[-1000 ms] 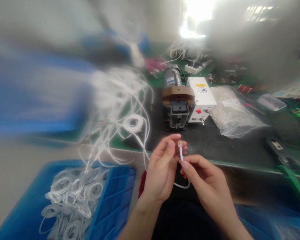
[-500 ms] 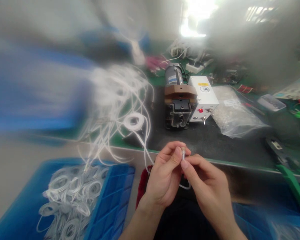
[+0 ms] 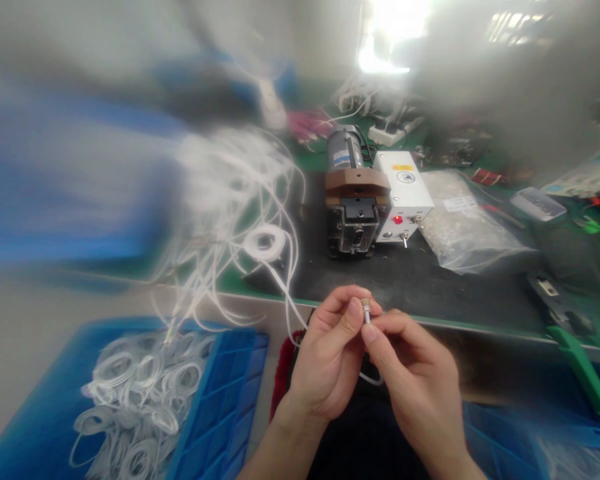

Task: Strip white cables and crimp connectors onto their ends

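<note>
Between my fingertips, just in front of the bench edge, is the end of a white cable (image 3: 367,318) with a small clear and copper-coloured connector (image 3: 365,304) on it. My left hand (image 3: 330,353) is closed, thumb and forefinger pinching the connector. Slightly lower, my right hand (image 3: 415,373) pinches the cable close under the connector. Part of the cable loops down below my hands. Beyond them on a black mat stands a motor-driven machine (image 3: 357,200) with a clear front guard, joined by a white control box (image 3: 404,197) with a lit red light.
White cables (image 3: 235,193) lie heaped on the bench at left, with one coil (image 3: 264,243) near the edge. A blue crate (image 3: 230,400) holds coiled cables at lower left. Right of the box are a plastic bag (image 3: 473,227) of small parts and a green-handled tool (image 3: 583,373).
Both hands keep the same pinch on the connector and cable, nearly still. The whole view has shifted slightly.
</note>
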`<state>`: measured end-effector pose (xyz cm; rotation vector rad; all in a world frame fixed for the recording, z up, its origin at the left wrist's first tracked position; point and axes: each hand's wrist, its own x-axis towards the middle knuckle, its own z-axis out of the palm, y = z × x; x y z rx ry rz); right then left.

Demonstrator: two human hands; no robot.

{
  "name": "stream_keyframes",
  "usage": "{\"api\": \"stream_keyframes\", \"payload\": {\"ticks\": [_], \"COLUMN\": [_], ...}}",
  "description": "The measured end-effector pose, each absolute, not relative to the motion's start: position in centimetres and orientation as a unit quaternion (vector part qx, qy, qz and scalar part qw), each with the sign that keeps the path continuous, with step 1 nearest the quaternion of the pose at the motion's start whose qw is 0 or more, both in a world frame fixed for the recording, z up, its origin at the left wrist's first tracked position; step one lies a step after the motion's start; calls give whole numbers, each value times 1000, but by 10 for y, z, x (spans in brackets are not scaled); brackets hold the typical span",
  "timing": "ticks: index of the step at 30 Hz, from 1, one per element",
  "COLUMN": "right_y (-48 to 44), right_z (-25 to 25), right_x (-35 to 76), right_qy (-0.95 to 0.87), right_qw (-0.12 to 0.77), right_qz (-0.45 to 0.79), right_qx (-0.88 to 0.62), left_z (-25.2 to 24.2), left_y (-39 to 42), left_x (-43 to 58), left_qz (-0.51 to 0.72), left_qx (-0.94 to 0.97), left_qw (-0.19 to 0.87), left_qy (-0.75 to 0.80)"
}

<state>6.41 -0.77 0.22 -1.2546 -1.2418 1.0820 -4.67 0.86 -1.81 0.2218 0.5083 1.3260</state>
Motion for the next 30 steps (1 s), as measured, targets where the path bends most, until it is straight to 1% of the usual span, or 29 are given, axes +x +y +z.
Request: {"api": "stream_keyframes", "payload": {"ticks": [12, 24, 27, 30], "right_y": [-8, -3, 4, 21], "right_z": [4, -1, -4, -9], "right_x": [62, 64, 65, 66], "right_qy": [-516, -522, -528, -513], "right_qw": [523, 503, 488, 479], "right_qz": [425, 459, 460, 471], "right_qx": [-529, -513, -522, -535], "left_z": [-16, -23, -28, -37], "left_y": [9, 13, 15, 12], "left_x": [-45, -46, -47, -47], "left_qz": [611, 616, 614, 624], "left_qx": [106, 106, 113, 133], "left_qw": [748, 740, 733, 700], "left_qy": [234, 248, 272, 321]}}
